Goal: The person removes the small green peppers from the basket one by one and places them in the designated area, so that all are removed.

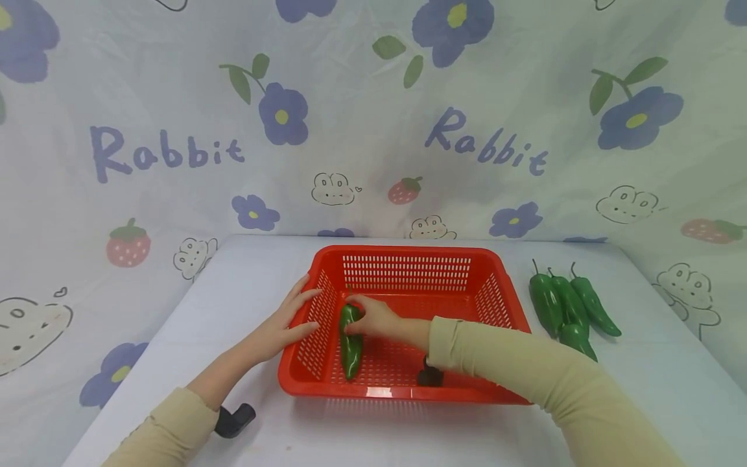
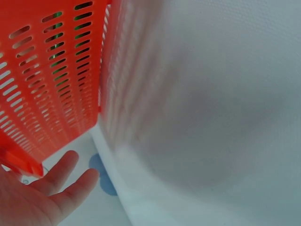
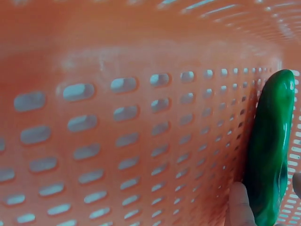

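A long green pepper (image 1: 351,353) lies lengthwise inside a red perforated plastic basket (image 1: 408,392), along its left side. My right hand (image 1: 376,318) reaches in and pinches the far end of it between thumb and fingers. In the right wrist view, the glossy pepper (image 3: 273,141) stands against the red lattice, with fingertips at its lower end. At the basket's left rim rests my left hand (image 1: 280,331), its fingers extended and spread over the edge. The left wrist view shows that hand (image 2: 42,197) beside the basket's slotted wall (image 2: 56,94).
Several more green peppers (image 1: 546,305) lie together on the white table (image 1: 659,389), right of the basket. A printed cloth (image 1: 362,143) hangs behind the table. Black devices sit near both wrists, one (image 1: 430,375) overlapping the basket's front.
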`<state>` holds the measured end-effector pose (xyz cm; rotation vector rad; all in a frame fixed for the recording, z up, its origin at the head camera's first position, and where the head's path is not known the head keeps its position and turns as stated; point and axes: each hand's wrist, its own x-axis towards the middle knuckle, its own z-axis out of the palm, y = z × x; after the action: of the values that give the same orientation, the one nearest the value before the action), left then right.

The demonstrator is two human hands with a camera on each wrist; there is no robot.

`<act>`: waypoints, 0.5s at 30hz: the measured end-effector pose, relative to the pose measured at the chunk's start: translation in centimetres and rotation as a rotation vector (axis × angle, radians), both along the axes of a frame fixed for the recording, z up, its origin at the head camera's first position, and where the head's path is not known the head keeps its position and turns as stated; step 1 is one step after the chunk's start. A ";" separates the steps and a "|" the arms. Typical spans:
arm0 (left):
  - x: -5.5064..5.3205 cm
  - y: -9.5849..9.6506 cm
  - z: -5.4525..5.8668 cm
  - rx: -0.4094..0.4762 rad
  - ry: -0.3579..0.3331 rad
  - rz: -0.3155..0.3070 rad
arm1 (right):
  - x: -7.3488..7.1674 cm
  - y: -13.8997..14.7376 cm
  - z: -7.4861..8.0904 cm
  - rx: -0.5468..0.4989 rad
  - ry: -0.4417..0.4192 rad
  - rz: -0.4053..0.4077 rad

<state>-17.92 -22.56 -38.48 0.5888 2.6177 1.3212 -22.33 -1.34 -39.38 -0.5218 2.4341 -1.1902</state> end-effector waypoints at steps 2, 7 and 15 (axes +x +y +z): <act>0.0 0.0 0.0 0.002 -0.001 0.000 | 0.1 -0.1 -0.1 0.014 0.008 0.001; 0.1 0.0 0.0 0.005 -0.007 0.002 | 0.2 -0.4 -0.1 0.035 0.037 0.005; 0.0 -0.1 0.1 -0.006 -0.008 -0.001 | 0.2 -0.6 -0.6 0.013 0.069 0.024</act>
<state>-17.90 -22.66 -38.42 0.5831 2.6139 1.3120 -22.08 -1.95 -39.95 -0.5965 2.4846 -1.1636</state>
